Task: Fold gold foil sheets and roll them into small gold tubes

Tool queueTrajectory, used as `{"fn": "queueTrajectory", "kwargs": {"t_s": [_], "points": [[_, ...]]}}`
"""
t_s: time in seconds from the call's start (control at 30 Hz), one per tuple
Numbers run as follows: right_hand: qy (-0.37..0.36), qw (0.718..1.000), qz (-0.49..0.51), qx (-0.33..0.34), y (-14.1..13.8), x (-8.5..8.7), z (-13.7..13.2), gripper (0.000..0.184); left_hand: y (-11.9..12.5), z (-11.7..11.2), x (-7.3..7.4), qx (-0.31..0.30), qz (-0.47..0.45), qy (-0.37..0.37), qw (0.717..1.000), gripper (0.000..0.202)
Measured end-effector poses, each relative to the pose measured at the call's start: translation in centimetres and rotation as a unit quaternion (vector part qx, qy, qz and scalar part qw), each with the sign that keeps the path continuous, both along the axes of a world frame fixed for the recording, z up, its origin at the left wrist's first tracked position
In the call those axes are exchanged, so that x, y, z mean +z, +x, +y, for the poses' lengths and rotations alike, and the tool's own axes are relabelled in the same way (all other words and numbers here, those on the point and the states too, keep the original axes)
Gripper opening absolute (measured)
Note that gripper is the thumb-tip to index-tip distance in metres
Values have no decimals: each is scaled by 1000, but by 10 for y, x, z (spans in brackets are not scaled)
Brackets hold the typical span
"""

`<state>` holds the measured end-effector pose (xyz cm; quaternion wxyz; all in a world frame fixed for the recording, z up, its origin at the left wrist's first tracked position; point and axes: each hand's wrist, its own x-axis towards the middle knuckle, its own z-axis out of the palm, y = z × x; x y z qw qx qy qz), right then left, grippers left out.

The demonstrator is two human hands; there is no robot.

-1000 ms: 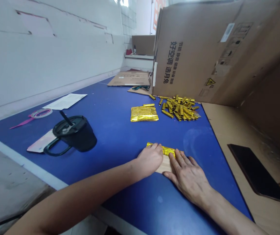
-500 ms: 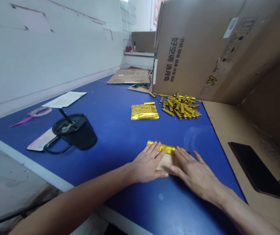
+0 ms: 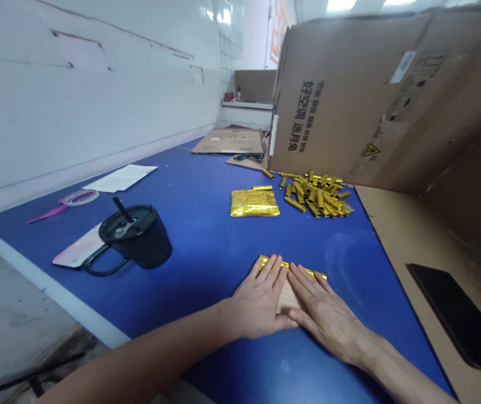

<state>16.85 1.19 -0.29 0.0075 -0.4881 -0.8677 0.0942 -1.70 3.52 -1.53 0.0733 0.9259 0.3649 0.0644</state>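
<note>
Table point(image 3: 207, 241): my left hand point(image 3: 261, 306), right hand point(image 3: 324, 314) press one foil strip point(image 3: 317, 274), fingers spread; one mug point(image 3: 137, 241) at 9 o'clock, open room at 12.

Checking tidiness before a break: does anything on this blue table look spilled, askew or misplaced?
Nothing looks spilled or damaged. The gold rolls lie in a loose heap by the cardboard box, a few strays just left of the heap. The foil sheets are stacked squarely; the black cup stands upright.
</note>
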Motion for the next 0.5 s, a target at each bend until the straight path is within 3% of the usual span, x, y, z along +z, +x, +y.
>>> {"fn": "queueTrajectory", "kwargs": {"t_s": [0.23, 0.5], "points": [[14, 1000, 5, 24, 3, -2, 2, 63, 0, 0, 1, 11, 0, -14, 1000, 85], [26, 999, -34, -12, 12, -5, 1, 66, -2, 1, 3, 9, 3, -36, 999, 86]]}}
